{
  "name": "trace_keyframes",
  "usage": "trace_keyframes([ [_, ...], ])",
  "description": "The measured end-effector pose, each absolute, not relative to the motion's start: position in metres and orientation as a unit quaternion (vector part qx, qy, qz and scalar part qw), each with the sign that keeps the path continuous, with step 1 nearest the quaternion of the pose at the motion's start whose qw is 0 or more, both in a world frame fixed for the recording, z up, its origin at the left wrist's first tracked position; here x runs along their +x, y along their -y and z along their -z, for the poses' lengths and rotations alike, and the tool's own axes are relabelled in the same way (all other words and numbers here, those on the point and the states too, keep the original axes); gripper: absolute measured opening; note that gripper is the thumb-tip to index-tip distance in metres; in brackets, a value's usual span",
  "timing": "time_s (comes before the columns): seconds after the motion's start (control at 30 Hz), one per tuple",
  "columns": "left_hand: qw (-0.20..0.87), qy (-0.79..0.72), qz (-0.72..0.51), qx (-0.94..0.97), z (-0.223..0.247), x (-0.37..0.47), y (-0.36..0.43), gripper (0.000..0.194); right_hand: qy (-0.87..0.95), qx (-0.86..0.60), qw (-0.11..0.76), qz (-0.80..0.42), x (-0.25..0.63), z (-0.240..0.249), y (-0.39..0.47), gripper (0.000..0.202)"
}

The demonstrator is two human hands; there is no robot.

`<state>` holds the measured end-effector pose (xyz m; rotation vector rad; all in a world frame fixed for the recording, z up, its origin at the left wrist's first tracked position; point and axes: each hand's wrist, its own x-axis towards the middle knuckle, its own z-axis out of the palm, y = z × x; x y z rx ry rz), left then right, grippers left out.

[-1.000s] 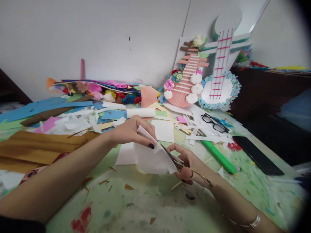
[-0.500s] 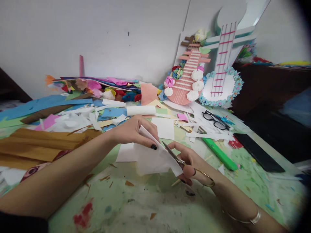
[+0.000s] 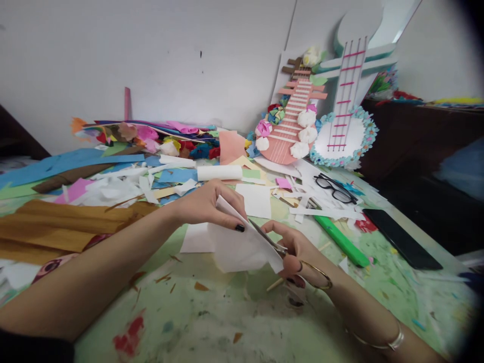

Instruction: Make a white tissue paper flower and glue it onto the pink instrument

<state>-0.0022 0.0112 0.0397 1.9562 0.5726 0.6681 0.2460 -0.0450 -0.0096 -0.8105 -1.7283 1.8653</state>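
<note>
My left hand pinches a folded sheet of white paper near its upper edge, thumb in front and fingers behind. My right hand is closed around the handles of a pair of scissors. The scissor blades point up and left along the paper's right edge, with the tip close to my left thumb. The paper hangs tilted just over the table, and its lower right corner reaches my right fingers. Behind it lies another white sheet, partly covered.
A green utility knife, a black phone and eyeglasses lie to the right. A white paper roll and paper scraps spread behind my hands. Brown crepe paper is at left. Two decorated paper instruments lean on the wall.
The scissors have shifted slightly up and left along the paper, and their blades have come closer together. My left hand and the sheet have hardly moved.
</note>
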Motion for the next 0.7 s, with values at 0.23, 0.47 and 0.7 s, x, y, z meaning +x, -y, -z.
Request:
trace_keyframes([
  [0.23, 0.474, -0.221, -0.280, 0.805, -0.0374, -0.0021, -0.0131, 0.006, 0.619, -0.320, 0.228, -0.680, 0.2459, 0.0064, 0.0459, 0.077],
  [0.47, 0.483, -0.219, -0.280, 0.800, -0.0384, -0.0027, -0.0128, 0.006, 0.631, -0.320, 0.228, -0.669, 0.2459, 0.0042, 0.0456, 0.074],
  [0.7, 0.497, -0.222, -0.299, 0.784, -0.0356, -0.0055, -0.0162, 0.006, 0.646, -0.326, 0.241, -0.647, 0.2468, 0.0075, 0.0461, 0.069],
])
